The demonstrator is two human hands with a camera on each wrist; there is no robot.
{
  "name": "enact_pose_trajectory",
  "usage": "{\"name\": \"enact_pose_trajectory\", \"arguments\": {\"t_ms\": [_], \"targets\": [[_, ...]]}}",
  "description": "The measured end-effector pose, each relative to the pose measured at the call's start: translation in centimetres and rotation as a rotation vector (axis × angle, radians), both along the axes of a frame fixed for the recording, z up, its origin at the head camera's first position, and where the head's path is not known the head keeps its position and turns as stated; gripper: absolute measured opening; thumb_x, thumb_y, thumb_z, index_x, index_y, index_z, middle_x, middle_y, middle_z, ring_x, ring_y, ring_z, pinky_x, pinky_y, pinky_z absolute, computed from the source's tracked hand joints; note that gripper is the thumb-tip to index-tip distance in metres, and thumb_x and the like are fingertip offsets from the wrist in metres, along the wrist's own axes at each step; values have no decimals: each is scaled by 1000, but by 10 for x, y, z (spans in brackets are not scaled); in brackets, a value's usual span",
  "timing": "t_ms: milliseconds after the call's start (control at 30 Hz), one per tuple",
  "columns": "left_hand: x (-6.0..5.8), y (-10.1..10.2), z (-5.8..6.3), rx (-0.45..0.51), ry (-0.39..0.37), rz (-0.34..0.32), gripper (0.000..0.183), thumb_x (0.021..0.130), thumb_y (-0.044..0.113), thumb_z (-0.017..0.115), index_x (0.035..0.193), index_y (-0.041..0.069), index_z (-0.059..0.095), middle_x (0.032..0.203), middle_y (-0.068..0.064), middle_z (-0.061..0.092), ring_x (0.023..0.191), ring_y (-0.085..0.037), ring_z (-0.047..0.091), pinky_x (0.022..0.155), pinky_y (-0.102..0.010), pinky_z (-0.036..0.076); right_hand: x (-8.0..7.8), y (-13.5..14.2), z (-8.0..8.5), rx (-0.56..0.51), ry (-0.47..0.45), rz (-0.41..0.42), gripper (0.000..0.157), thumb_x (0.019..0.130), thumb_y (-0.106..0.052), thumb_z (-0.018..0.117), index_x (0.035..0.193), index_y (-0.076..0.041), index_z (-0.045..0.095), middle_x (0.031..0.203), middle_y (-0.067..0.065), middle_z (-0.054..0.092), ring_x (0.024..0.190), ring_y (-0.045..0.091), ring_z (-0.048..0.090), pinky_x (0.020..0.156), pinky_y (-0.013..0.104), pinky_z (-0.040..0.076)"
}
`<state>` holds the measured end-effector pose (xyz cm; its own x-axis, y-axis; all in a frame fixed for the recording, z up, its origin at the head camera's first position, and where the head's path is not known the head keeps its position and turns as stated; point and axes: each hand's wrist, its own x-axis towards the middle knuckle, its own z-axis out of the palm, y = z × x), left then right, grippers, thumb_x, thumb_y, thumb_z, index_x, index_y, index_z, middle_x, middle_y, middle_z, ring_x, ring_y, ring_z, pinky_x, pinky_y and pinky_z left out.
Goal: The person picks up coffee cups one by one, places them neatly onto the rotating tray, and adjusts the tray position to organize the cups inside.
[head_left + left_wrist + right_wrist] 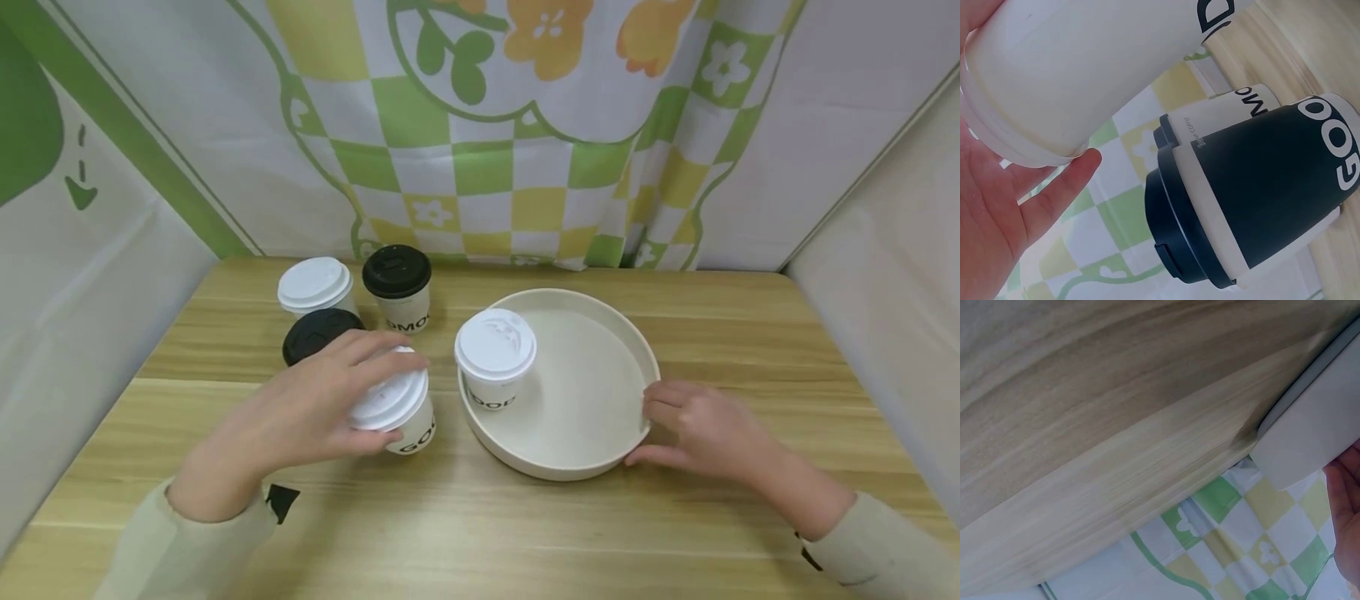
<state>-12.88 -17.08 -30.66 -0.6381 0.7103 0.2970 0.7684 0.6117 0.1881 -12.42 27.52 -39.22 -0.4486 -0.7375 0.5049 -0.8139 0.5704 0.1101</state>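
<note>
Just left of the middle of the head view, the left hand [318,408] grips a white-lidded cup [390,402] near its top, fingers over the far side of the lid and thumb on the near side. Dark letters show low on its pale wall. In the left wrist view its lid end points to the lower left and its base runs out of the frame, so whether it touches the tabletop [480,533] cannot be told.

Right of the middle, the right hand [705,429] holds the edge of a round cream tray [558,472], its fingers bent at the rim and its thumb low along the outside wall. A second white-lidded cup [495,354] stands upright inside the tray, at the tray's left edge.

Three more cups stand toward the left of the frame. A black-lidded cup with a dark sleeve [1272,181] is just behind the left hand, which partly covers it in the head view. Beyond it stand a third white-lidded cup [315,285] and, to the right, a black-lidded cup with a pale wall [401,292].

A green and yellow checked curtain [483,171] with flowers hangs at the top of the frame, behind the tabletop.
</note>
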Motion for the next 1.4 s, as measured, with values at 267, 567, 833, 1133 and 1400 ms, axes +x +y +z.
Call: {"name": "enact_pose_trajectory", "arguments": {"t_ms": [267, 567, 833, 1133, 1400], "targets": [[5, 7, 9, -5, -32, -31, 67, 71, 38, 86, 132, 24, 60, 136, -6, 57, 124, -24, 54, 89, -40, 53, 0, -1, -1, -13, 2, 5, 61, 87, -69, 56, 79, -9, 65, 83, -1, 66, 75, 13, 64, 59, 28, 55], [9, 20, 18, 7, -14, -90, 67, 73, 39, 84, 133, 26, 59, 138, -2, 56, 124, -21, 53, 88, -37, 54, 2, -2, 0, 0, -31, -19, 60, 84, -69, 59, 78, -10, 64, 82, -3, 63, 73, 10, 60, 58, 27, 53], [7, 32, 23, 14, -13, -130, 67, 73, 40, 84, 133, 26, 59, 138, -3, 56, 125, -23, 53, 88, -38, 54, 1, -2, 0, 1, -27, -13, 59, 84, -69, 59, 77, -11, 63, 80, -5, 60, 71, 8, 57, 56, 24, 51], [7, 46, 27, 31, -7, -200, 65, 75, 38, 83, 133, 25, 58, 136, -4, 57, 125, -21, 53, 89, -36, 54, 1, -2, 0, 6, -32, -22, 58, 83, -69, 61, 77, -12, 63, 80, -6, 60, 71, 7, 57, 56, 24, 51], [6, 60, 26, 15, -17, -243, 64, 73, 39, 83, 131, 25, 60, 137, -2, 56, 125, -20, 52, 88, -33, 55, 2, -4, 1, 7, -42, -9, 56, 84, -69, 60, 75, -14, 63, 77, -8, 58, 69, 5, 54, 56, 22, 49]]}}
